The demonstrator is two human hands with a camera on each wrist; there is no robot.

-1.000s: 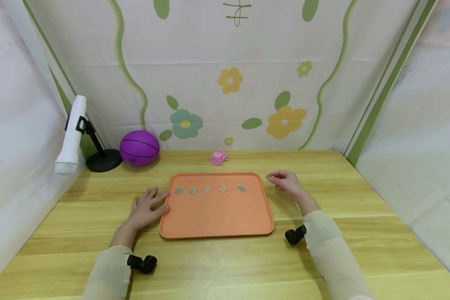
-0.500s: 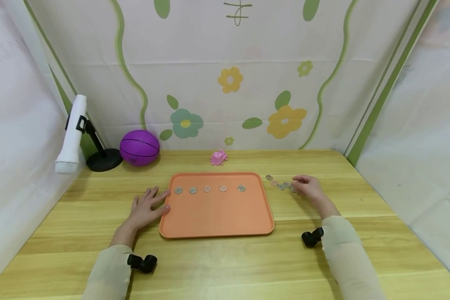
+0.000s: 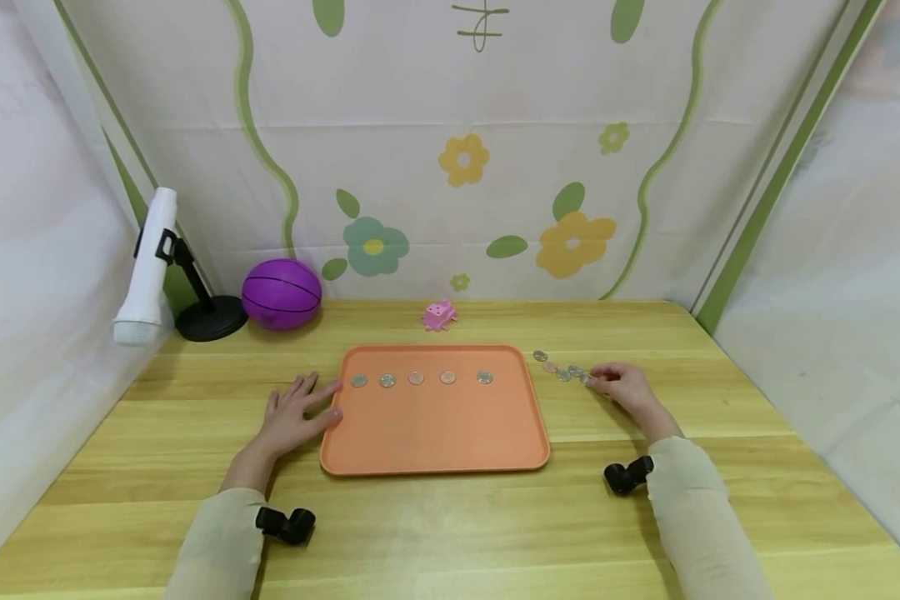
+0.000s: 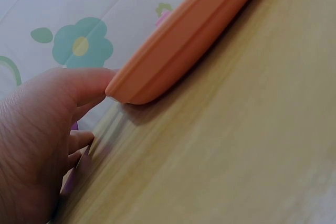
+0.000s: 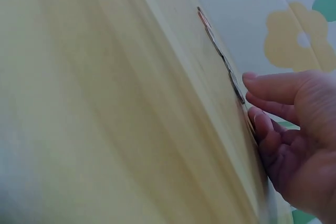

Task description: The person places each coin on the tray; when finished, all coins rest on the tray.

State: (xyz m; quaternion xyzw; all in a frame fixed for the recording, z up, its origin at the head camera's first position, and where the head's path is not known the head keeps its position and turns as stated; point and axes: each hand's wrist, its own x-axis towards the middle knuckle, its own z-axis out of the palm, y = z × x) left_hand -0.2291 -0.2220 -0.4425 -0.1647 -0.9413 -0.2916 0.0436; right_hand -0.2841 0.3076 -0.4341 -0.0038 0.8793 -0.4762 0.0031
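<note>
An orange tray (image 3: 435, 433) lies on the table with several coins (image 3: 416, 378) in a row across its far part. My left hand (image 3: 288, 421) is spread on the table at the tray's left side. Its thumb and a finger touch the tray rim; in the left wrist view the thumb meets the edge of the tray (image 4: 168, 51). Right of the tray, my right hand (image 3: 626, 390) has its fingertips at the rightmost coin of a loose line of coins (image 3: 564, 375). In the right wrist view, the thumb is raised near the coins (image 5: 223, 56); the fingers partly hide the end one.
A pink toy (image 3: 439, 316) stands behind the tray near the table's back edge. At the back left are a purple ball (image 3: 281, 293) and a white tube (image 3: 146, 267) on a black stand (image 3: 212, 317). A flower-print cloth (image 3: 420, 108) hangs behind the table.
My right hand has moved right, from the coin nearest the tray to the far end of the loose line, then lowered slightly there. My left hand and the tray coins stay put.
</note>
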